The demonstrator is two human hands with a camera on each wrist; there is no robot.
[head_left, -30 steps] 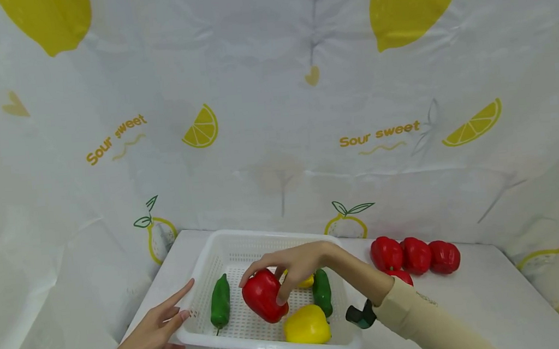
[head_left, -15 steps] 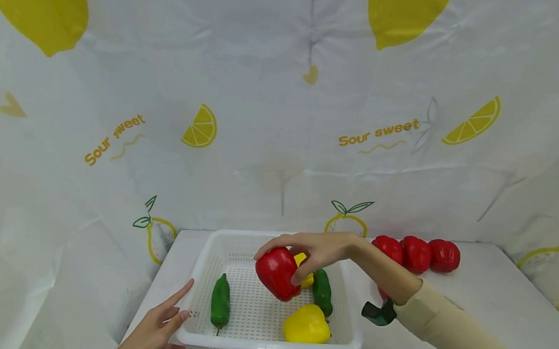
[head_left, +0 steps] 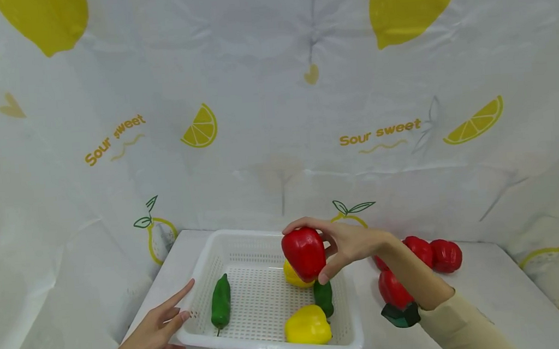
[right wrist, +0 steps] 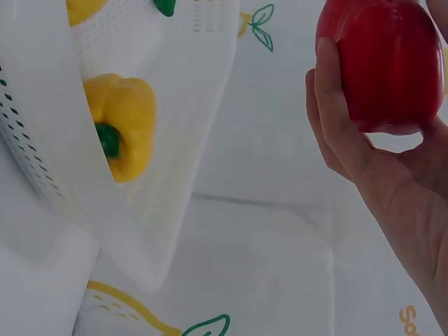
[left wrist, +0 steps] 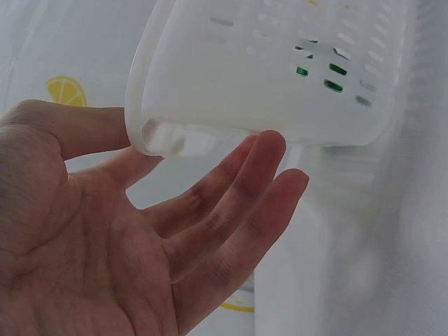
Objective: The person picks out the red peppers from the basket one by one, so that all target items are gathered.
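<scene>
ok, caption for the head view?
Right hand lifts red pepper above white basket; left hand steadies its rim.

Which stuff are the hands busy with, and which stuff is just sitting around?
In use: right hand gripping the red pepper; left hand touching the white basket.

Just lying there: green peppers, yellow peppers in the basket; other red peppers on the table.

Bare hands, cream long sleeve [head_left: 461, 324] on right arm, dark green wrist device [head_left: 400, 315]
</scene>
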